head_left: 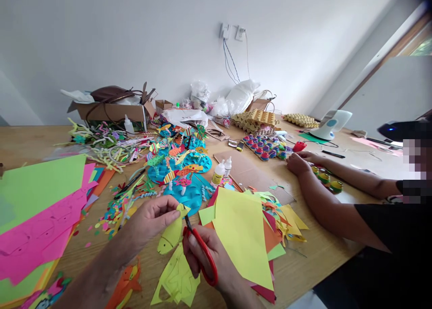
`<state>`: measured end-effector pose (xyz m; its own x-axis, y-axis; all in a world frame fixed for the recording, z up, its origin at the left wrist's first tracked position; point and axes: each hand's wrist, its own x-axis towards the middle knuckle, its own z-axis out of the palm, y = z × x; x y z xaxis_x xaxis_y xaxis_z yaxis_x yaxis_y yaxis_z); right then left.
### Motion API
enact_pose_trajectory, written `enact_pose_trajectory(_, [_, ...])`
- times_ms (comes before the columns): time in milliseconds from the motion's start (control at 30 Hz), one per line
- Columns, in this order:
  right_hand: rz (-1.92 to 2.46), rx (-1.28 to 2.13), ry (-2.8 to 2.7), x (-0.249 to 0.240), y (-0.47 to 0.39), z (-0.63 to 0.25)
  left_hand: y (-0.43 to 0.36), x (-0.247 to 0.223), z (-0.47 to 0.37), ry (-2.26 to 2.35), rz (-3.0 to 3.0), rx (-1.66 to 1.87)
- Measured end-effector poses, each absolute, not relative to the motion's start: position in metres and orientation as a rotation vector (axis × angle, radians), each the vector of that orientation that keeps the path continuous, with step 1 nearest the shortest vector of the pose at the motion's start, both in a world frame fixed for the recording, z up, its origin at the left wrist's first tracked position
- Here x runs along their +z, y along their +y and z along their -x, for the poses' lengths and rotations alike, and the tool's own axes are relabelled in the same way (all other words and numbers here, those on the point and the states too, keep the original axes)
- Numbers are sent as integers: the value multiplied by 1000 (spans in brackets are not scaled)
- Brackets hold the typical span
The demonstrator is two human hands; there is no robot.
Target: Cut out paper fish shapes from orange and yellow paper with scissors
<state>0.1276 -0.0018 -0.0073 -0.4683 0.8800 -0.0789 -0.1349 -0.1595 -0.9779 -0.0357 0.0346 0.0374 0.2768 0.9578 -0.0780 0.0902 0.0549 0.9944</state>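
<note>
A small yellow paper fish (169,235) with a drawn eye and mouth hangs from the fingertips of my left hand (155,219), pinched at its tail. My right hand (205,250) is closed round the red handles of the scissors (205,254), whose dark blades point up and meet the yellow paper at the tail. Below the fish lies a cut yellow sheet (177,277) with pencil outlines. Orange paper cutouts (126,284) rest by my left forearm.
Yellow sheets (241,232) and scraps lie to the right, pink and green paper (40,228) to the left. Two glue bottles (218,172), blue discs (185,193) with paper fish and a craft pile stand ahead. Another person's arms (313,178) rest at the right.
</note>
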Motion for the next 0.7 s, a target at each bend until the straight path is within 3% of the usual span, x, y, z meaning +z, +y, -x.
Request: enact_pose_trajectory(700, [954,1685,-1452,-7,-3,-124,28,46,31,1125,-1416,881])
